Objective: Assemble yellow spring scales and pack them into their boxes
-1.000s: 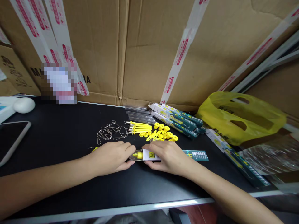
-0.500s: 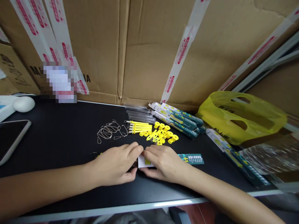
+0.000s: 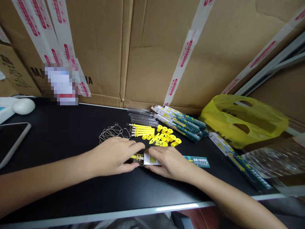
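My right hand (image 3: 170, 162) is closed around a slim cardboard box (image 3: 201, 162), white at its left end and teal at its right. The box lies nearly level above the black tabletop. At its white end, my left hand (image 3: 116, 156) grips a clear plastic tube (image 3: 138, 157) with yellow parts inside. The tube meets the box's mouth; how far it goes in is hidden. Just beyond my hands lie bent wire hooks (image 3: 111, 132), yellow rods with metal springs (image 3: 144, 130), small yellow caps (image 3: 172, 138) and flat yellow pieces (image 3: 156, 139).
Clear empty tubes (image 3: 143, 117) lie behind the rods, beside several stacked printed boxes (image 3: 178, 122). Another box (image 3: 240, 160) rests at the right by a yellow plastic bag (image 3: 245, 121). A phone (image 3: 14, 140) is at the left. Cardboard (image 3: 152, 63) walls the back.
My left hand has shifted slightly left and up, opening a gap to the right hand. The tube with yellow parts now shows between them. The box has moved slightly right.
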`<state>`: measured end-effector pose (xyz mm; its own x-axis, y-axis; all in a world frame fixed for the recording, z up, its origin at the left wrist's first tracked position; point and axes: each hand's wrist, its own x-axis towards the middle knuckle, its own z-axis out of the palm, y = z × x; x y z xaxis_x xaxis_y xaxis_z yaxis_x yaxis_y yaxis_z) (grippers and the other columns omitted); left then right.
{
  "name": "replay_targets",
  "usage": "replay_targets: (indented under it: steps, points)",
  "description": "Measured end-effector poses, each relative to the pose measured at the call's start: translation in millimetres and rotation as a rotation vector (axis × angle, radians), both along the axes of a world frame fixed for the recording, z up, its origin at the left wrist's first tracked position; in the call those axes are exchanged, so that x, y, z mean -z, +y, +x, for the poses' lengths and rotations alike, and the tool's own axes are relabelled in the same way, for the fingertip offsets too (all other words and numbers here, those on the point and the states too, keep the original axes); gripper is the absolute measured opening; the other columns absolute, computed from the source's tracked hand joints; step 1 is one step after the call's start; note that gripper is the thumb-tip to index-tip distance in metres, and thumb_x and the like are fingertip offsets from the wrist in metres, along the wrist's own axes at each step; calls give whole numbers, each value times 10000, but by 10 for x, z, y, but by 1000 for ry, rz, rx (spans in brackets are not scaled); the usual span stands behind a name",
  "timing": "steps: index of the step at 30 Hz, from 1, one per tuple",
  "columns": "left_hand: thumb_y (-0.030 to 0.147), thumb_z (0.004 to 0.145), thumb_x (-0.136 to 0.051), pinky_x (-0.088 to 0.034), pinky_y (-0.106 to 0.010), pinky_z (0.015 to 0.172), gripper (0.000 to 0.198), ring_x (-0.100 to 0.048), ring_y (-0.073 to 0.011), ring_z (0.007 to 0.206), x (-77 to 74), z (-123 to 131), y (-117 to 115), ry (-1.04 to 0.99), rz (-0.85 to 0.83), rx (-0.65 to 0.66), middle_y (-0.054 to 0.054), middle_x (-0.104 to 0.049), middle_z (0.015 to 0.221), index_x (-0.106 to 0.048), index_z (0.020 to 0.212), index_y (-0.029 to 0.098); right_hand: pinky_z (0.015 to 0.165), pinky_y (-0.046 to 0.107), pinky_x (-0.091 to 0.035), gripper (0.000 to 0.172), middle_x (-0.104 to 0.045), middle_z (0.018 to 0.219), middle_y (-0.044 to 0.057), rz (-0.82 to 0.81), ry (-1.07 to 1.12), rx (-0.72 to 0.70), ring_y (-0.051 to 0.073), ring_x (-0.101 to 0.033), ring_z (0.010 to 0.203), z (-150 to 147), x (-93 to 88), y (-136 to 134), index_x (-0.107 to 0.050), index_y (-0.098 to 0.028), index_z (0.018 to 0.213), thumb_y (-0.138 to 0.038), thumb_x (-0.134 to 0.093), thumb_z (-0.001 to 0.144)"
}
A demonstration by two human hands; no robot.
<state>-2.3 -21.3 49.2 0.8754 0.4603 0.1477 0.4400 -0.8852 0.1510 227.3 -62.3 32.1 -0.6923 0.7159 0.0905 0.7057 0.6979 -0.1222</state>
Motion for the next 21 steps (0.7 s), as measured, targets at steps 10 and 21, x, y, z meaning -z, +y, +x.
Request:
replay_targets:
  steps: [10, 21]
  points:
    - [351, 819, -578, -453, -218, 610, 215, -606, -127, 681, -233, -366, 699, -24, -751, -87, 4, -659, 780, -549, 955, 187, 691, 268, -430, 275, -672, 944, 69, -7, 58, 142, 202, -644, 822, 203, -132, 130, -555, -173, 1065, -384, -534, 890]
    - [338, 830, -595, -492, -212, 520, 208, -540, -84, 584, -135, -350, 739, -174, -1039, -86, 10, -563, 767, -530, 946, 178, 699, 275, -452, 340, -682, 989, 80, -34, 104, 168, 196, -646, 808, 232, -135, 155, -552, -170, 1115, -402, -554, 868]
